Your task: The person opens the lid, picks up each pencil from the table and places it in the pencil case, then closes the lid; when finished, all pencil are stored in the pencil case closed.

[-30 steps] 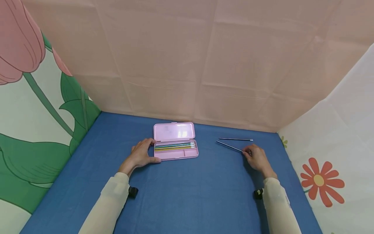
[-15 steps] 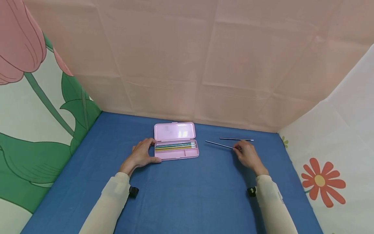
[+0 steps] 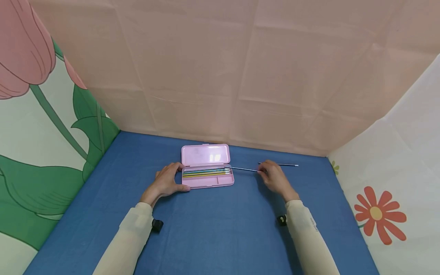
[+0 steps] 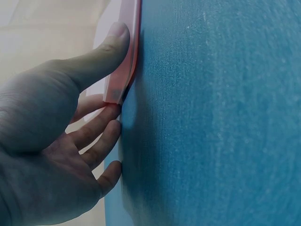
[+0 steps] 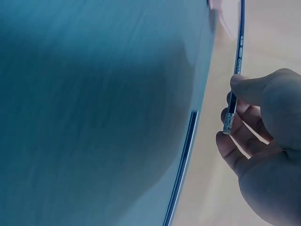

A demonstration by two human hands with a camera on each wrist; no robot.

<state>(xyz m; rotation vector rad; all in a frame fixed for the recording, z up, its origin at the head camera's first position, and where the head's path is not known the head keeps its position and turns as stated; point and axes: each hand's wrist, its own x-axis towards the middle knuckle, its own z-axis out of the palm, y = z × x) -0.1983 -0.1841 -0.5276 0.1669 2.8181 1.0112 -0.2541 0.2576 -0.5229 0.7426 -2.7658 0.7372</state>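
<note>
A pink pencil case (image 3: 203, 182) lies with its lid raised on the blue cloth. Several pencils (image 3: 204, 173), with blue, green and yellow ones among them, lie side by side in it. My left hand (image 3: 165, 180) grips the case's left end, thumb at the front and fingertips at the back corner; the left wrist view shows the thumb (image 4: 106, 52) against its side. My right hand (image 3: 275, 177) pinches a dark blue pencil (image 5: 240, 47) near its eraser end. The held pencil's far tip is over the case's right edge. Whether it touches the case, I cannot tell.
Another dark pencil (image 3: 288, 165) lies on the blue cloth (image 3: 220, 229), just behind my right hand. A plain beige backdrop (image 3: 240, 76) rises behind the table. Flower-printed panels stand at the left and right.
My right hand has moved left with the pencil, bringing its tip from open cloth to the case's right edge. The left hand and the case stay in place.
</note>
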